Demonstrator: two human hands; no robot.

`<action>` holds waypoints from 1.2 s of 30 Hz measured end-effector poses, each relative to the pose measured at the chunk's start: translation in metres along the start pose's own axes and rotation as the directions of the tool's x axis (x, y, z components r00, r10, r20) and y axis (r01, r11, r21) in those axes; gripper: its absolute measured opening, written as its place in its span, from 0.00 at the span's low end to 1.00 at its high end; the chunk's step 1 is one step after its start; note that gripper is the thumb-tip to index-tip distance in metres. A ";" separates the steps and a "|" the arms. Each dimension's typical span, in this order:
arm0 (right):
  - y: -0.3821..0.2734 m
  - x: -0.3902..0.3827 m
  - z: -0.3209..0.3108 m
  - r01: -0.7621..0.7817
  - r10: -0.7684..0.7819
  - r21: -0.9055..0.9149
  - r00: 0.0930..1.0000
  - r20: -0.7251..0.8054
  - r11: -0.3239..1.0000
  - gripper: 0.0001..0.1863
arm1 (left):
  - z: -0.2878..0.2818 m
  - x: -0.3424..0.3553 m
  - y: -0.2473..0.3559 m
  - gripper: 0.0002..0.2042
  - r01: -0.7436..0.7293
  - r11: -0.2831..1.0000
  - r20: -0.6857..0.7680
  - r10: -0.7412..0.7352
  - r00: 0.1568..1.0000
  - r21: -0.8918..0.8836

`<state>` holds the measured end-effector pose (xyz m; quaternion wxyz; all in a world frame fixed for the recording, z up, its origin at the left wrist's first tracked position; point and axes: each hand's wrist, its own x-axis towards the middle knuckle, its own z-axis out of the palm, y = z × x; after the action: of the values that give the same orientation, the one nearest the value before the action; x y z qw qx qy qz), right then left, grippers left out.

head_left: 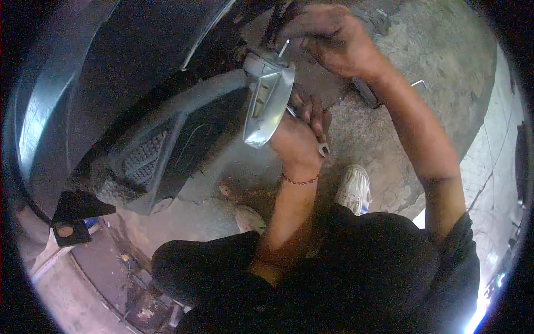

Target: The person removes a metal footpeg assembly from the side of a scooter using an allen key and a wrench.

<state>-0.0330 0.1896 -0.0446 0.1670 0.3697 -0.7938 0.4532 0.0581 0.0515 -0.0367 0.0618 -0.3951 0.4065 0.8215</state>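
Observation:
A silver metal part [270, 106], apparently a folding footrest, juts from the side of a dark vehicle. Beneath it my left hand [297, 133] has its fingers curled around an open-ended wrench [324, 149], whose jaw shows by the wrist; the silver part partly hides this hand. Above, my right hand [339, 42] has bent fingers close to a thin silver rod [283, 49] rising beside the mount. I cannot make out what, if anything, its fingertips grip.
Dark body panels [122, 50] and a textured grey step board [172, 145] fill the left. An L-shaped metal key [421, 83] and a dark object [364, 94] lie on the stained concrete floor [439, 50]. My white shoe [353, 189] is below.

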 end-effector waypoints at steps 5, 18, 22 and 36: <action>-0.006 0.005 -0.002 0.029 -0.029 0.041 1.000 -0.004 0.999 0.19 | -0.014 0.001 0.005 0.17 -0.039 0.998 0.284 0.022 0.959 0.056; -0.015 -0.001 -0.005 -0.193 0.176 0.233 0.980 0.092 0.953 0.22 | -0.013 -0.003 -0.002 0.12 -0.161 0.962 0.166 0.125 0.978 0.222; -0.029 0.007 0.004 -0.254 0.270 -0.164 0.959 0.088 0.953 0.20 | -0.047 0.037 -0.019 0.14 -0.454 0.717 0.254 0.377 0.891 0.529; -0.004 -0.014 0.029 -0.470 0.478 -0.158 0.878 0.011 0.868 0.20 | -0.040 0.052 -0.042 0.06 -0.832 0.069 0.515 0.756 0.403 0.550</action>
<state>-0.0193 0.1697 -0.0662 0.0585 0.1609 -0.8960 0.4097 0.0642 0.0391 -0.1133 -0.2207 -0.0036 0.8468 0.4839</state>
